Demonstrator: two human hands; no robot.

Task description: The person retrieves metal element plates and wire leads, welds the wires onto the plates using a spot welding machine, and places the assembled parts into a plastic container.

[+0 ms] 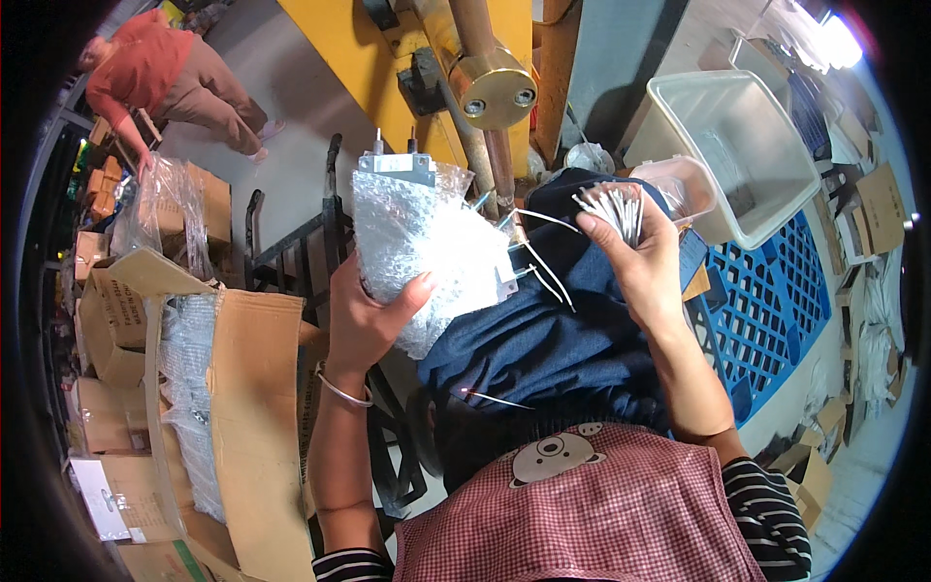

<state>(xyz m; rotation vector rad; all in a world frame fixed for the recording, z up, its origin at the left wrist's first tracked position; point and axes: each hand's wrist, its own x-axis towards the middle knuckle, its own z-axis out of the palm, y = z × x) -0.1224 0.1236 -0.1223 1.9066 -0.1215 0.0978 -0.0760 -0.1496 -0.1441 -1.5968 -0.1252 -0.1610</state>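
Mod. bright overall, w/ a lamp [840, 41] at upper R blown out to white; bubble wrap [417, 242] nr ctr throws hard glare, so detail's lost there. Navy cloth [582, 335] below is dim, folds in shadow. Fisheye bends stuff toward the rim, corners go black, & the person [165, 68] at upper L looks a bit soft.

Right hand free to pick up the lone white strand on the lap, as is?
Probably not easily: the right hand grips a bunch of white strands, though nothing covers the lone strand.
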